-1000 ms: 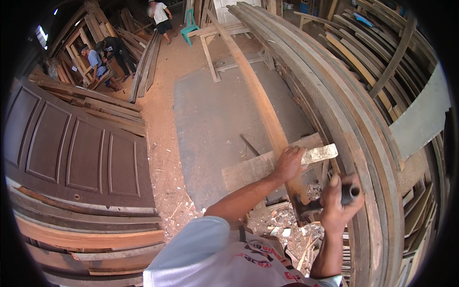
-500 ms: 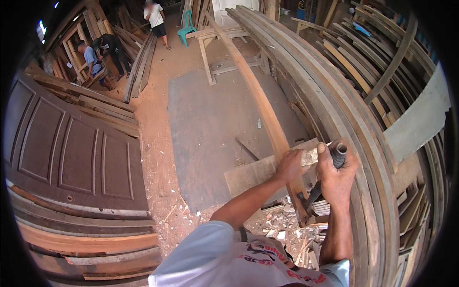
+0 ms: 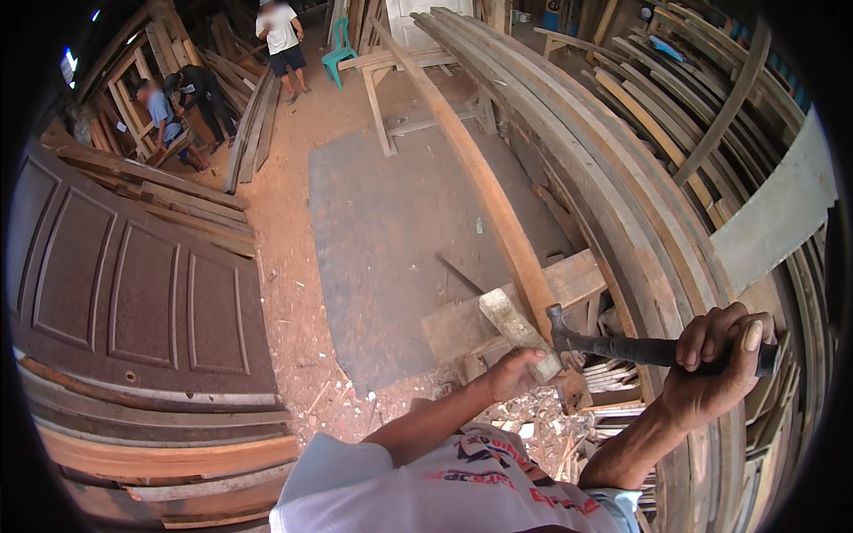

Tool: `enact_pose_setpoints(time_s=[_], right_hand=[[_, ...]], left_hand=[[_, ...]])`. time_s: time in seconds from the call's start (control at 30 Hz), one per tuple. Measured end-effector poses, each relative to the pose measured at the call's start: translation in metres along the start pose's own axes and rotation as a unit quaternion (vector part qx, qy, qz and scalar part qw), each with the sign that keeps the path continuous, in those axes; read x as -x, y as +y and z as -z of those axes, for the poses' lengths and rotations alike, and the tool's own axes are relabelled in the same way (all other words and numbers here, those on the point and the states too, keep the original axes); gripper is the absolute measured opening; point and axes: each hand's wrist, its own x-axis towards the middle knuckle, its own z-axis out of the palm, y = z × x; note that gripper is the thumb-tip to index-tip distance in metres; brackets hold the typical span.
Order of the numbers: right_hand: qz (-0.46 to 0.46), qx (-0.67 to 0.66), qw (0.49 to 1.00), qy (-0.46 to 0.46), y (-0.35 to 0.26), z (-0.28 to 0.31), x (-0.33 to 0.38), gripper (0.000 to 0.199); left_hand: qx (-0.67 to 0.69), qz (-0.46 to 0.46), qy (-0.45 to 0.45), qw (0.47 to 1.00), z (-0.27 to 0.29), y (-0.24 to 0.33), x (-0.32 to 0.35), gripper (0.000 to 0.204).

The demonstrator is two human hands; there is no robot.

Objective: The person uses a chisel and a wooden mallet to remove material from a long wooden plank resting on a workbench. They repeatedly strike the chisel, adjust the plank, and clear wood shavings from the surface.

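Observation:
My right hand (image 3: pixel 715 360) is closed around the black grip of a hammer (image 3: pixel 622 346), held level with its dark head pointing left. My left hand (image 3: pixel 514 377) grips the near end of a short, pale wooden block (image 3: pixel 520 330). The block is tilted and lies close to the left side of a long reddish-brown plank (image 3: pixel 489 182). The hammer head is over the near part of this plank, beside the block. Whether hammer and block touch, I cannot tell. A flat crosswise board (image 3: pixel 573 280) passes beneath the plank.
A trestle (image 3: pixel 378 98) bears the plank's far end. Long stacked timbers (image 3: pixel 613 169) run along the right, and a brown panelled door (image 3: pixel 160 284) lies at left. Wood scraps (image 3: pixel 533 417) litter the ground. Farther off are a green chair (image 3: pixel 338 55) and several people.
My right hand has moved right, and the hammer now lies level in view. My left hand has shifted down and left from the plank with the block, which has turned. A person behind stepped nearer.

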Motion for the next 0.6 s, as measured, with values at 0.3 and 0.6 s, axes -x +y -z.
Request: enact_pose_setpoints(time_s=[0.3,0.6], right_hand=[[-0.026,-0.004,0.999,0.037,0.034,0.0,0.02,0.032],[-0.025,-0.024,0.999,0.038,0.048,0.004,0.029,0.034]], left_hand=[[-0.022,0.045,-0.016,0.999,0.008,0.004,0.015,0.052],[0.007,0.081,0.009,0.997,0.012,0.017,0.014,0.053]])
